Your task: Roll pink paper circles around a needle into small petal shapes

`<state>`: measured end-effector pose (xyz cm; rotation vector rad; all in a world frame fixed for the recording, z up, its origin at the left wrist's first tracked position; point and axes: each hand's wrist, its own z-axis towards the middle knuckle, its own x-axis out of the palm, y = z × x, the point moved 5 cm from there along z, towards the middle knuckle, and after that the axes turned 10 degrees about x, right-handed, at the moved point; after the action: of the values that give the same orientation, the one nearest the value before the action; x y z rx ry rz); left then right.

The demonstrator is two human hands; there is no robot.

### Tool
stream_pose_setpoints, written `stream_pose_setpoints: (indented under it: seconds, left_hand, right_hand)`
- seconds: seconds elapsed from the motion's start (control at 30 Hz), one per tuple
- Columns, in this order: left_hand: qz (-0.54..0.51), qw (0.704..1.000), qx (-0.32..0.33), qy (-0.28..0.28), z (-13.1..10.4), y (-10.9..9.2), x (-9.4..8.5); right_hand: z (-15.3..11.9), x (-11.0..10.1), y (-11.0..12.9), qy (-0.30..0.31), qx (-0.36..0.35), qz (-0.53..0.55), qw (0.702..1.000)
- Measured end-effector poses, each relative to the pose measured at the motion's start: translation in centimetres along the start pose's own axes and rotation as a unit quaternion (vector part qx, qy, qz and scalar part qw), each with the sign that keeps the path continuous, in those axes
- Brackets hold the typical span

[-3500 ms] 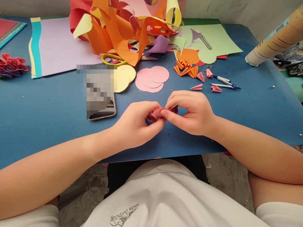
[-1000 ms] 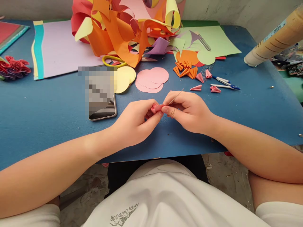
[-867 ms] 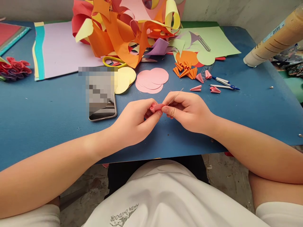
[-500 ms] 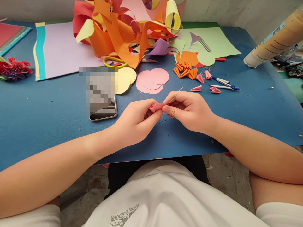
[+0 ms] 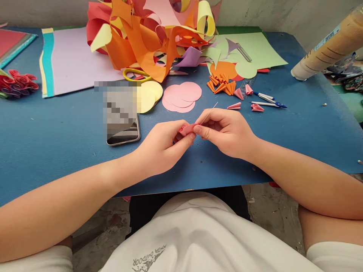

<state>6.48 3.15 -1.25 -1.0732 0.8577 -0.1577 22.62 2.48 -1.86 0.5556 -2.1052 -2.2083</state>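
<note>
Between my hands is a small pink paper piece (image 5: 188,129) with curled rolls at its left end. My left hand (image 5: 161,145) is closed around the rolled end, its thumb lying along the lower side. The other end is pinched between the thumb and fingers of my right hand (image 5: 227,132). From these fingers a thin needle-like stick (image 5: 210,113) slants up to the right; its lower end is hidden. Just beyond my hands lie pink paper circles (image 5: 181,97), and several folded pink paper cones (image 5: 234,106) rest past my right hand.
A phone (image 5: 124,134), partly blurred out, lies left of yellow paper circles (image 5: 149,96). Farther back are yellow-handled scissors (image 5: 137,78) under a heap of paper scraps (image 5: 150,41). Orange cones (image 5: 222,84), a compass (image 5: 269,104) and a tall bottle (image 5: 326,49) are at the right.
Very little differs. The pink paper piece is turned slightly in my fingers, and both hands stay in nearly the same place.
</note>
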Motion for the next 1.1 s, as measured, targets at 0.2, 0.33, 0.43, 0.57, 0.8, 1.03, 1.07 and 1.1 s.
stream_pose_setpoints:
  seconds: [0.2,0.33,0.43,0.57,0.8,1.03,1.07,1.1]
  left_hand:
    - [0.004,1.0,0.002,0.003,-0.06,-0.08,0.05]
    - [0.004,1.0,0.01,0.001,-0.11,-0.13,0.06]
    - [0.006,1.0,0.014,0.002,-0.09,-0.15,0.07]
    - [0.008,1.0,0.015,0.006,0.02,-0.18,0.09]
    - [0.011,1.0,0.012,0.005,-0.01,-0.2,0.03]
    - [0.01,1.0,0.018,0.007,-0.03,-0.23,0.12]
    - [0.009,1.0,0.019,0.007,-0.01,-0.29,0.13]
    - [0.009,1.0,0.02,0.008,0.0,-0.35,0.14]
  right_hand:
    - [-0.01,-0.07,0.27,-0.004,-0.018,-0.025,1.0]
    - [-0.07,-0.09,0.41,-0.006,-0.022,-0.044,0.999]
    - [-0.08,-0.08,0.4,-0.005,-0.024,-0.05,0.998]
    - [-0.09,-0.09,0.41,-0.005,-0.025,-0.056,0.998]
    - [-0.12,-0.04,0.47,-0.004,-0.023,-0.058,0.998]
    - [-0.19,-0.06,0.48,-0.001,-0.026,-0.057,0.998]
    - [-0.2,-0.05,0.49,0.001,-0.026,-0.055,0.998]
    - [-0.2,-0.05,0.5,0.001,-0.026,-0.053,0.998]
